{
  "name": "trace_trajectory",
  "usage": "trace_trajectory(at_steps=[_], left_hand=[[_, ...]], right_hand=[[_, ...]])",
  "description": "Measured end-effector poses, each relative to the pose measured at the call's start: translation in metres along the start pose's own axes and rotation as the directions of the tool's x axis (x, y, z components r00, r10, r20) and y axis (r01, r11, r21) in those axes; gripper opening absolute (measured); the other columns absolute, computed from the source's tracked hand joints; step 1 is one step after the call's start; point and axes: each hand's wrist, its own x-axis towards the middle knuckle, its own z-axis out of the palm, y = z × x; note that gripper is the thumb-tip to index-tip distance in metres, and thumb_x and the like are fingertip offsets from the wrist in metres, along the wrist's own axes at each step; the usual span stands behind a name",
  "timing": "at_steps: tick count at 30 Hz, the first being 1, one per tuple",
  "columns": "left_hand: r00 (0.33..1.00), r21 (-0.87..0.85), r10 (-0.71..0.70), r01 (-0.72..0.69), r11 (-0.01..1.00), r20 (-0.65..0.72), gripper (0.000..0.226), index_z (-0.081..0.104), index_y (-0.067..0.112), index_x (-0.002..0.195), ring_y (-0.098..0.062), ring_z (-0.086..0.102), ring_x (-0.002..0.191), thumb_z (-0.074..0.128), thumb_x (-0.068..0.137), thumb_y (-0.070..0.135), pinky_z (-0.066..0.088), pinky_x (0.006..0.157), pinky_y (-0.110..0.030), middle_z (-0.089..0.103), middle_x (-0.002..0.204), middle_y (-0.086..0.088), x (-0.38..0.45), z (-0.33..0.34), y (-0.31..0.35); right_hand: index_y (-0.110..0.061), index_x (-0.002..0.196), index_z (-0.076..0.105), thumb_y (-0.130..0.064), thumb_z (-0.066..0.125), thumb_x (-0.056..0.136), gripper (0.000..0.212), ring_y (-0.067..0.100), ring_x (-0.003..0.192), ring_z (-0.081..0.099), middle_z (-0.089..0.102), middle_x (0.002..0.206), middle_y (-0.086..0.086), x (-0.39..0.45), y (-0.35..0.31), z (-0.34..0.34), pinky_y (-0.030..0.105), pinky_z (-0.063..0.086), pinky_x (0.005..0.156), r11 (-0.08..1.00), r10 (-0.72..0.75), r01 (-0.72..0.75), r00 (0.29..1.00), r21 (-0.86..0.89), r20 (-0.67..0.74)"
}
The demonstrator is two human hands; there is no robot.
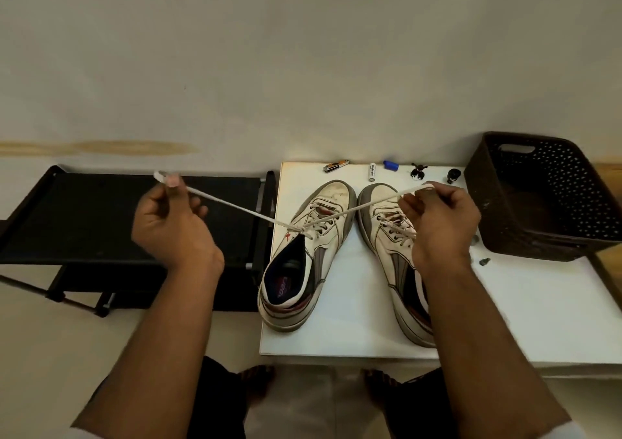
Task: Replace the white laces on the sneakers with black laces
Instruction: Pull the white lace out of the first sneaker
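Lace (235, 208) ends run taut from the left sneaker (303, 253) at mid-frame toward both upper sides. Left hand (171, 223) pinches one end, right hand (441, 218) pinches the other.

Two white sneakers — left sneaker (304, 253), right sneaker (393, 253) — sit on the white table (353, 337). Left hand (171, 223) and right hand (437, 220) pinch the white lace (235, 208) ends (pulled taut) above the left sneaker.

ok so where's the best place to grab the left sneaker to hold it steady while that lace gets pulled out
Probably the heel collar of the left sneaker, from the near side. Its mouth gapes toward the person, so fingers can hook inside the rim, clear of the eyelets. The white lace stretches taut between the left hand and right hand, so one hand must let go first.
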Motion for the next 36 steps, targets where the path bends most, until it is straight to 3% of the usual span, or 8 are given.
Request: trace_trajectory(at_steps=[3, 7, 12, 22, 28, 32, 34, 36], left_hand=[[0.935, 0.359, -0.342, 0.289, 0.887, 0.094, 0.045, 0.058, 0.019, 0.115, -0.015, 0.064, 0.087, 0.049, 0.093, 0.056, 0.056, 0.073, -0.036, 0.063, 0.101, 0.001, -0.006, -0.002, -0.007], [0.528, 0.790, -0.749, 0.215, 0.574, 0.400, 0.067, 0.066, 0.018, 0.113, -0.019, 0.057, 0.101, 0.045, 0.082, 0.074, 0.043, 0.092, -0.037, 0.062, 0.099, 0.004, -0.039, -0.007, -0.008], [0.669, 0.481, -0.446, 0.149, 0.864, 0.594, 0.015, 0.076, 0.015, 0.098, -0.008, 0.071, 0.088, 0.072, 0.085, 0.020, 0.054, 0.074, -0.017, 0.076, 0.087, 0.004, -0.056, 0.000, -0.018], [0.666, 0.447, -0.390, 0.094, 0.890, 0.636, 0.010, 0.075, 0.006, 0.090, -0.028, 0.073, 0.079, 0.071, 0.086, 0.014, 0.061, 0.072, -0.036, 0.074, 0.087, -0.013, -0.059, 0.008, -0.024], [0.836, 0.373, -0.471, 0.358, 0.856, 0.280, 0.013, 0.062, 0.013, 0.092, -0.018, 0.068, 0.058, 0.058, 0.097, 0.024, 0.060, 0.052, -0.037, 0.067, 0.090, -0.010, -0.048, 0.010, -0.012], [0.775, 0.780, -0.458, -0.072, 0.621, 0.436, 0.065, 0.064, 0.011, 0.086, -0.025, 0.070, 0.065, 0.051, 0.079, 0.073, 0.061, 0.064, -0.046, 0.069, 0.081, -0.009, -0.039, -0.002, -0.013], [0.782, 0.815, -0.325, -0.368, 0.447, 0.531, 0.081, 0.063, 0.007, 0.068, -0.024, 0.066, 0.056, 0.043, 0.068, 0.086, 0.059, 0.063, -0.044, 0.066, 0.063, -0.008, -0.035, -0.007, -0.012], [0.710, 0.717, -0.258, -0.476, 0.510, 0.655, 0.068, 0.057, 0.008, 0.061, -0.022, 0.062, 0.054, 0.056, 0.074, 0.074, 0.054, 0.058, -0.040, 0.062, 0.059, -0.008, -0.037, -0.006, -0.012]], right_hand=[[-0.019, 0.113, 0.056, 0.001, 0.056, 0.091, 0.029, 0.020, 0.083, 0.065, 0.050, 0.121, 0.007, -0.004, 0.003, 0.001, 0.033, 0.058, 0.077, 0.999, 0.013, -0.009, 0.996, -0.042, 0.083], [-0.030, 0.129, 0.048, -0.014, 0.069, 0.085, 0.051, 0.014, 0.105, 0.055, 0.046, 0.127, -0.002, -0.043, 0.028, 0.010, 0.021, 0.049, 0.091, 0.853, -0.109, 0.233, 0.954, -0.468, 0.278], [-0.027, 0.113, 0.063, -0.029, 0.056, 0.096, 0.019, 0.014, 0.097, 0.062, 0.066, 0.109, 0.001, -0.072, 0.048, 0.031, 0.029, 0.049, 0.082, 0.859, 0.369, -0.125, 0.824, -0.496, 0.431], [-0.016, 0.106, 0.065, 0.005, 0.065, 0.084, 0.029, 0.022, 0.087, 0.068, 0.069, 0.088, 0.009, -0.071, 0.047, 0.042, 0.034, 0.057, 0.081, 0.962, 0.269, -0.263, 0.875, -0.071, 0.402], [-0.018, 0.102, 0.053, 0.007, 0.063, 0.085, 0.032, 0.021, 0.072, 0.067, 0.063, 0.091, 0.014, -0.046, 0.027, 0.026, 0.045, 0.059, 0.073, 0.867, 0.270, -0.349, 0.929, 0.355, 0.252], [-0.026, 0.100, 0.052, -0.014, 0.067, 0.087, 0.023, 0.021, 0.087, 0.065, 0.067, 0.096, 0.005, -0.046, 0.033, 0.020, 0.035, 0.054, 0.076, 0.979, 0.168, -0.120, 0.932, -0.163, 0.321], [-0.033, 0.105, 0.051, -0.030, 0.070, 0.084, 0.028, 0.016, 0.100, 0.061, 0.064, 0.107, -0.003, -0.047, 0.033, 0.014, 0.030, 0.047, 0.079, 0.810, 0.108, 0.163, 0.903, -0.563, 0.417], [-0.033, 0.111, 0.049, -0.030, 0.072, 0.081, 0.039, 0.014, 0.104, 0.056, 0.056, 0.110, -0.005, -0.050, 0.030, 0.009, 0.028, 0.045, 0.077, 0.682, 0.186, 0.260, 0.842, -0.684, 0.506]])
